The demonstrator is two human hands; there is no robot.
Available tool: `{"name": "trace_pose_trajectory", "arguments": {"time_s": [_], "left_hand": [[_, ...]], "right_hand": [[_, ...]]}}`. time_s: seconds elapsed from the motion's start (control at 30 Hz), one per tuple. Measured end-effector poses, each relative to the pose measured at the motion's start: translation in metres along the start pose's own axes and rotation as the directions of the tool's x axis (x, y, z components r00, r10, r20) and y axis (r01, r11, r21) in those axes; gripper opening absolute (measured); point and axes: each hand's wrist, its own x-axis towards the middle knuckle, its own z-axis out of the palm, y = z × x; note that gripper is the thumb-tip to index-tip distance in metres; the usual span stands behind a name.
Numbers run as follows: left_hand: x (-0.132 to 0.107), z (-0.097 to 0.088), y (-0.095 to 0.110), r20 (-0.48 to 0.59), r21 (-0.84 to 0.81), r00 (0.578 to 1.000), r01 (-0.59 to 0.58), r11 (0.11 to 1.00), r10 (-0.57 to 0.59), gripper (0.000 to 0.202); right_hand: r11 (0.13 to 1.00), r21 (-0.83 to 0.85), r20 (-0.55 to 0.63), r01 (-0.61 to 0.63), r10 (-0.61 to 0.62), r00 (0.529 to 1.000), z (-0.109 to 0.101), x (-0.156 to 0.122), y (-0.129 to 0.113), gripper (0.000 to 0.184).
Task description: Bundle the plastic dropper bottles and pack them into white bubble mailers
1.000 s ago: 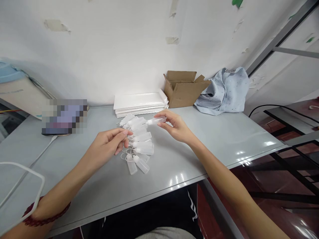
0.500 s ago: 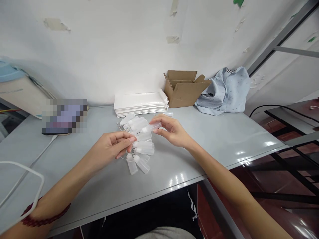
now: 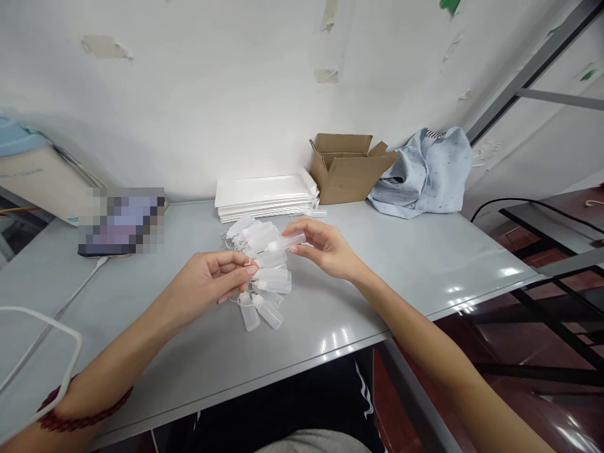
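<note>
A pile of small translucent plastic dropper bottles [image 3: 264,277] lies on the grey table [image 3: 387,270], some with white caps and loops. My right hand [image 3: 325,248] pinches one bottle [image 3: 287,241] by its body, held sideways just above the pile with its tip pointing left. My left hand [image 3: 207,283] hovers at the pile's left edge, fingers pinched together on something small that I cannot make out. A red bead bracelet [image 3: 80,412] is on my left wrist.
A stack of white flat packs [image 3: 264,196] lies behind the pile, with an open cardboard box [image 3: 346,167] and a light blue cloth [image 3: 425,173] to its right. A phone [image 3: 120,220] with a white cable [image 3: 42,327] sits at left. The table edge runs near my lap.
My right hand has lowered the bottle from above the stack toward the pile and my left hand. My left hand's fingers have closed tighter into a pinch.
</note>
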Motion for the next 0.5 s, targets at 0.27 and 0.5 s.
{"name": "trace_pose_trajectory", "arguments": {"time_s": [0.27,0.5], "left_hand": [[0.0007,-0.0012,0.0031,-0.002,0.022,1.000,-0.013,1.000,0.013,0.036],[0.0008,-0.0013,-0.0007,-0.002,0.011,0.999,-0.033,0.999,0.034,0.032]], "right_hand": [[0.999,-0.042,-0.013,0.005,-0.006,1.000,-0.0023,0.0014,-0.0001,0.015],[1.000,0.011,0.012,0.010,-0.010,1.000,0.0014,0.0002,-0.0018,0.015]]}}
